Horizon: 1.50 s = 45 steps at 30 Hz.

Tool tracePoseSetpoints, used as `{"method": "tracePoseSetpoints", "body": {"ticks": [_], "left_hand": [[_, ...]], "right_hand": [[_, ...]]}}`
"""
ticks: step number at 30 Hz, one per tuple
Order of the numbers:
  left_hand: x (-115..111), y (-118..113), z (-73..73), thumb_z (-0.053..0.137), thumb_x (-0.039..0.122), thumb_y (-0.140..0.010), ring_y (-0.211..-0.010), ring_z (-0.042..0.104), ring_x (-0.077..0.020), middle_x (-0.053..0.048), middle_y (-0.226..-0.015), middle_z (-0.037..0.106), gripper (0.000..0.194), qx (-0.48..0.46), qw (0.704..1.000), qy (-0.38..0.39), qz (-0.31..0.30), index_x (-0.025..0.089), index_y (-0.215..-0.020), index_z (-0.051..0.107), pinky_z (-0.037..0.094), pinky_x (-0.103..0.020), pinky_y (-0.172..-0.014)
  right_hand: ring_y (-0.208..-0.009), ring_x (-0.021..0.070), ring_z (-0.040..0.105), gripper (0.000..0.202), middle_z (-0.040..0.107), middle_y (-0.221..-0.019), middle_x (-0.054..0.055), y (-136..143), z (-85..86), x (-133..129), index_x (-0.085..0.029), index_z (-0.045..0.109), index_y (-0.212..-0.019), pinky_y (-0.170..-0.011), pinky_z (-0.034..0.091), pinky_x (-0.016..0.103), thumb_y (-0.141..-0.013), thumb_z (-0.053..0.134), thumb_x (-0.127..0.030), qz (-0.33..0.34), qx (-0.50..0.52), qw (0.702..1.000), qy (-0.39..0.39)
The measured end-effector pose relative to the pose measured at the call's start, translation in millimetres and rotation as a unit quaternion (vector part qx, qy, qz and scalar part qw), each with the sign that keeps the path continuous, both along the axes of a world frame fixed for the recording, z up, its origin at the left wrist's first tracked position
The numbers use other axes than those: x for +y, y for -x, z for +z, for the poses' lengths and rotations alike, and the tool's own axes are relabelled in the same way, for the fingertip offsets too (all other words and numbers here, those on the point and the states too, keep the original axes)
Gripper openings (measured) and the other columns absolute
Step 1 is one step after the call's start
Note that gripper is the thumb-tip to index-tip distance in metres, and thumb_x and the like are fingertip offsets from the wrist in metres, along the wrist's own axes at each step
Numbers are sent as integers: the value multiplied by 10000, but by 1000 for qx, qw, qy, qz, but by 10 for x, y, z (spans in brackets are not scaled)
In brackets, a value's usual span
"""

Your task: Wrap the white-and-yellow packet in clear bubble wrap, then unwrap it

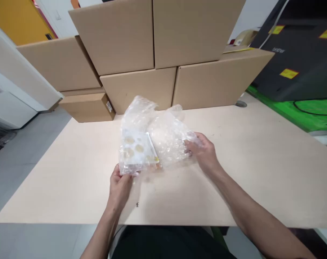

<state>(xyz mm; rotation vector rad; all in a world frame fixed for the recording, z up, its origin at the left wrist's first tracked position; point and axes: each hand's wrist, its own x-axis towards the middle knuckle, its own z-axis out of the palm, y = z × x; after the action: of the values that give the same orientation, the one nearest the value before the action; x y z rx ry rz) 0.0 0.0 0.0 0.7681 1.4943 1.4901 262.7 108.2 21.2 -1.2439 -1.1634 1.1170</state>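
Note:
A sheet of clear bubble wrap (163, 133) lies bunched on the pale table (250, 158). Under its left part shows a flat white packet (138, 149) with yellowish round spots. My left hand (120, 185) grips the near left corner of the wrapped packet. My right hand (202, 151) pinches the right side of the bubble wrap, fingers closed on the film. Both hands sit low, close to the tabletop.
Large cardboard boxes (152, 50) are stacked along the table's far edge, with a smaller carton (86, 106) at the left. A black machine (301, 54) over a green mat (301, 111) stands at the right. White furniture (14, 82) is at the left.

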Motion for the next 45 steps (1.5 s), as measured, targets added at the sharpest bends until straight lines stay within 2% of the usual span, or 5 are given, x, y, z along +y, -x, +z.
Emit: {"method": "tracePoseSetpoints", "body": {"ticks": [5,9,22,31,45], "left_hand": [[-116,81,-54,738,276,-747,-1024,633,-218,-152,-1431,406,799,243,970,-25,4,294,-1430,323,581,-356,-736],[-103,45,3,666,262,-818,-1224,532,-320,-157,-1430,432,343,466,881,-74,-27,235,-1158,637,574,-334,-666],[-492,794,32,741,287,-696,-789,643,-154,-66,-1141,618,920,332,913,74,226,246,-1477,257,553,-313,-716],[-504,794,-54,562,380,-832,-878,642,-217,-69,-1063,654,381,435,879,116,155,206,-1147,688,529,-405,-882],[-713,755,-59,627,421,-800,-1038,660,-260,-52,-1118,718,299,363,906,125,178,243,-1006,752,524,-401,-916]], "right_hand": [[-697,188,636,735,636,-907,25,-317,-72,-13,-249,544,-1309,-582,503,313,-657,815,-453,-5,-25,997,72],[-1002,274,630,548,649,-1002,76,-433,-168,-45,-235,642,-1204,-827,515,403,-718,747,-467,8,-154,987,37],[-786,211,682,380,715,-963,61,-405,-127,29,-232,689,-1031,-644,571,316,-775,728,-511,62,159,960,222],[-586,147,657,164,771,-917,28,-171,-5,118,-251,705,-956,-488,537,250,-825,691,-350,91,350,886,291],[-507,144,431,266,538,-604,1,-918,110,-319,-238,683,-742,-447,331,294,-632,817,-439,-166,-124,974,92]]}}
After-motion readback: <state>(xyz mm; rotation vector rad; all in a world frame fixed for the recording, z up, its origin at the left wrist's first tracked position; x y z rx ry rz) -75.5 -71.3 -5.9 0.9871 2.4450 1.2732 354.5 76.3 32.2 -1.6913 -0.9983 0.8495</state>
